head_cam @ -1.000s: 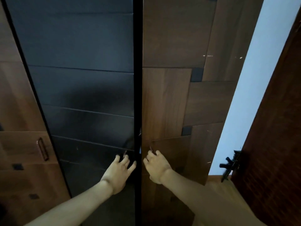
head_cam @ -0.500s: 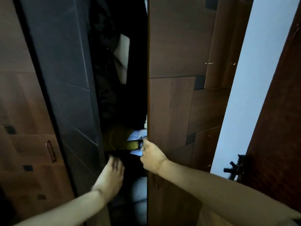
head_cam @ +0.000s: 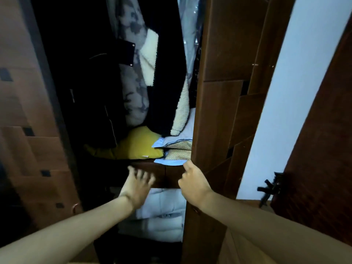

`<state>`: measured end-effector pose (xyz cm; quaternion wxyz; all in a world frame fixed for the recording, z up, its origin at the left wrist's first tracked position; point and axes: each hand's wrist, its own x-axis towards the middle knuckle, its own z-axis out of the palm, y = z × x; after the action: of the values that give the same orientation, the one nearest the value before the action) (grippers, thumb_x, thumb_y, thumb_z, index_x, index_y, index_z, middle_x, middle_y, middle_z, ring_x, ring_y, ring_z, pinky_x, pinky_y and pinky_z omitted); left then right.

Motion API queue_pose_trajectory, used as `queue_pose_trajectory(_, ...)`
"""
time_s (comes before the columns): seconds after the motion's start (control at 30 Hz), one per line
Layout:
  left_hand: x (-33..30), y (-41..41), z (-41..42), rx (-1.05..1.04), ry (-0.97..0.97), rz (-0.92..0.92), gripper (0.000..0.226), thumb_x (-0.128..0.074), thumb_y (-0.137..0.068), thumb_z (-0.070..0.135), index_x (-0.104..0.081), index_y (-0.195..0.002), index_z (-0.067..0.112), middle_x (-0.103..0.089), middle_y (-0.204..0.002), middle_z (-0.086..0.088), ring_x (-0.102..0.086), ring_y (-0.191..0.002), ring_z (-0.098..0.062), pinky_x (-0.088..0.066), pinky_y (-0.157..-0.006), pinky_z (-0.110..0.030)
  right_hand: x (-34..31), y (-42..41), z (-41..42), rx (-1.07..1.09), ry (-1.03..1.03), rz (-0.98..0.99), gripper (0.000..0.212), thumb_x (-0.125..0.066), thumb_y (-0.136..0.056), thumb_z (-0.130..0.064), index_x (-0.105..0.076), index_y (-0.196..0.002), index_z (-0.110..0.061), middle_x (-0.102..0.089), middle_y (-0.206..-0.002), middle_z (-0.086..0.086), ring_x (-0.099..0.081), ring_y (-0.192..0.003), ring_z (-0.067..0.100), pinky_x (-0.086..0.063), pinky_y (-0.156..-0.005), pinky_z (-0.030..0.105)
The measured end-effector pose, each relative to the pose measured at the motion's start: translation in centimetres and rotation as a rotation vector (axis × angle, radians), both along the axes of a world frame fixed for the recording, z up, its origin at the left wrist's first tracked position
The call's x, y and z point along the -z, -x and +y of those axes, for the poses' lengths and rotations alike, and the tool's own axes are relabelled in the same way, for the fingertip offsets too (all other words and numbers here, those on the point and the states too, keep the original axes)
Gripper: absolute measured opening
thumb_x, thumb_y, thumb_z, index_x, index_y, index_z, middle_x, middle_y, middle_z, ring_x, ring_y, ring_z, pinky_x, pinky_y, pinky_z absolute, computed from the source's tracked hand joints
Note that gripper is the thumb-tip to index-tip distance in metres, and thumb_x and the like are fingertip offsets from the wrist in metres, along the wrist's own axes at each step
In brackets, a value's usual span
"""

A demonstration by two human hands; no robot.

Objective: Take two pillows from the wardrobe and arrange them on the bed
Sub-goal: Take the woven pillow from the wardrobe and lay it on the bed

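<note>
Wardrobe (head_cam: pixel 118 92) interior, dim — two stacked pillows (head_cam: pixel 178 147) on the shelf (head_cam: pixel 150 168) at its right end, yellow cushion (head_cam: pixel 137 145) just beside. Right hand (head_cam: pixel 192 181) curled on the door (head_cam: pixel 215 130) edge; left hand (head_cam: pixel 137 187) spread wide, empty, blurred, before the shelf front. Coats (head_cam: pixel 133 73) hang above.

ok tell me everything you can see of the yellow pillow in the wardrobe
The yellow pillow is a plump mustard cushion that looks like smooth fabric, with a small white tag at its lower right corner. It lies flat on the shelf, its left part under the dark hanging coats. Its right end meets the stacked blue-edged pillows. Neither hand touches it.
</note>
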<state>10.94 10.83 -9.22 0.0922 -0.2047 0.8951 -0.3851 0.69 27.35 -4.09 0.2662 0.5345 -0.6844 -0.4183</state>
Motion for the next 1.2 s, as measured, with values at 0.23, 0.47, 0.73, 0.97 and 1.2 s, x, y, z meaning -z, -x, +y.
queue_pose_trajectory(0.23,-5.2,8.0,2.6,0.376,-0.056,0.252,0.070,-0.045,-0.093,0.035,-0.013,-0.151,0.011,-0.040,-0.143,-0.015,-0.039,-0.127,-0.033,-0.024,-0.108,-0.056,2.4,-0.3,7.8,0.189,0.187,-0.135,0.030,-0.043,-0.102,-0.027,-0.069,-0.108,-0.015,-0.070,-0.100,0.008,-0.043,-0.112,0.035,-0.014,-0.105,0.051)
queue_pose_trajectory(0.47,-4.0,11.0,0.2,0.459,-0.070,0.192,0.068,-0.042,-0.094,0.030,-0.012,-0.152,0.011,-0.043,-0.142,-0.009,-0.045,-0.126,-0.027,-0.032,-0.102,-0.045,3.5,1.3,13.3,0.494,0.343,-0.188,0.041,-0.039,-0.101,-0.027,-0.058,-0.131,-0.006,-0.053,-0.137,0.023,-0.026,-0.136,0.046,0.002,-0.115,0.064)
queue_pose_trajectory(0.73,2.2,14.2,0.8,0.640,-0.101,0.046,0.073,-0.044,-0.097,0.027,-0.002,-0.154,0.009,-0.031,-0.153,-0.014,-0.038,-0.133,-0.031,-0.031,-0.106,-0.048,4.6,3.1,16.9,0.844,0.452,-0.170,0.060,-0.040,-0.097,-0.042,-0.039,-0.146,-0.008,-0.030,-0.155,0.023,-0.014,-0.145,0.042,0.005,-0.112,0.067)
queue_pose_trajectory(0.97,2.4,19.8,1.7,0.672,-0.251,0.045,0.086,-0.054,-0.092,0.020,0.005,-0.155,0.024,-0.017,-0.160,-0.012,-0.042,-0.128,-0.035,-0.038,-0.103,-0.042,7.6,6.0,12.9,1.099,0.693,-0.493,0.072,-0.053,-0.092,-0.044,-0.029,-0.148,-0.006,-0.028,-0.154,0.022,-0.021,-0.143,0.042,-0.011,-0.116,0.062)
queue_pose_trajectory(1.2,2.9,28.9,-1.8,0.758,-0.268,-0.144,0.067,-0.048,-0.096,0.023,-0.015,-0.154,0.017,-0.016,-0.162,-0.009,-0.024,-0.144,-0.028,-0.019,-0.117,-0.041,12.1,15.4,0.3,0.662,0.870,-0.861,0.061,-0.056,-0.092,-0.039,-0.037,-0.140,-0.007,-0.041,-0.146,0.016,-0.034,-0.135,0.030,-0.022,-0.114,0.042)
